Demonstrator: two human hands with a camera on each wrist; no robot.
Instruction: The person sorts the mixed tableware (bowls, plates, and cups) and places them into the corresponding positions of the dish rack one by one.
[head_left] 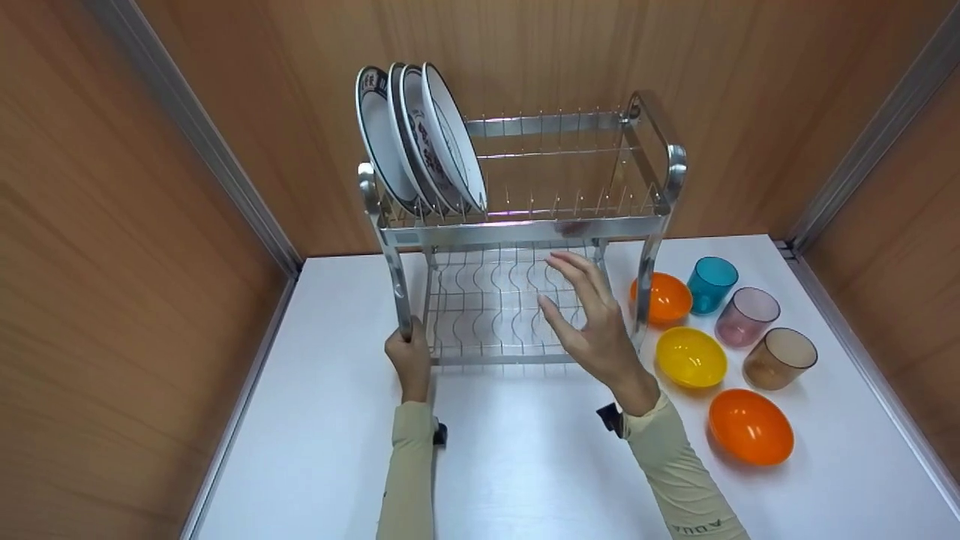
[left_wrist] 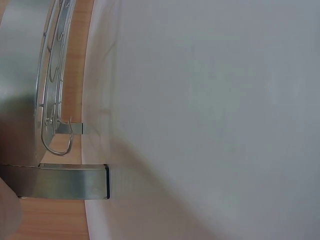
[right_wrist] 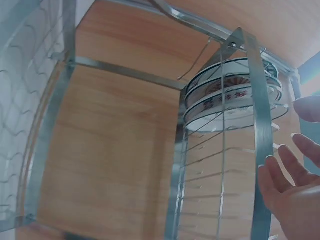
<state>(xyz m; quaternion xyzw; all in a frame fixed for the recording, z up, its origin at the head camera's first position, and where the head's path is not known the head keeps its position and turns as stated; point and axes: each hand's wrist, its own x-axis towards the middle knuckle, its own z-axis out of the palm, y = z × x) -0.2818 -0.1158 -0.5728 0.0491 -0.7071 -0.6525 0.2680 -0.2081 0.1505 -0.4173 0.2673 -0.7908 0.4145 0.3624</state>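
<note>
A two-tier metal dish rack [head_left: 525, 231] stands at the back of the white table. My left hand [head_left: 409, 356] grips the lower part of its front left leg; in the left wrist view a leg [left_wrist: 75, 182] shows its dark foot close to the table top. Several white plates with dark patterned rims [head_left: 416, 142] lean upright at the left end of the upper tier, also seen from below in the right wrist view as stacked plates [right_wrist: 227, 97]. My right hand [head_left: 596, 330] holds nothing; its fingers are spread, thumb apart, in front of the lower wire shelf [head_left: 495, 300].
Right of the rack are an orange bowl [head_left: 667, 298], a yellow bowl [head_left: 690, 358] and a nearer orange bowl [head_left: 750, 427]. Beside them stand a teal cup [head_left: 711, 285], a pink cup [head_left: 746, 319] and an amber cup [head_left: 780, 360]. Wooden panels [head_left: 547, 45] enclose the table.
</note>
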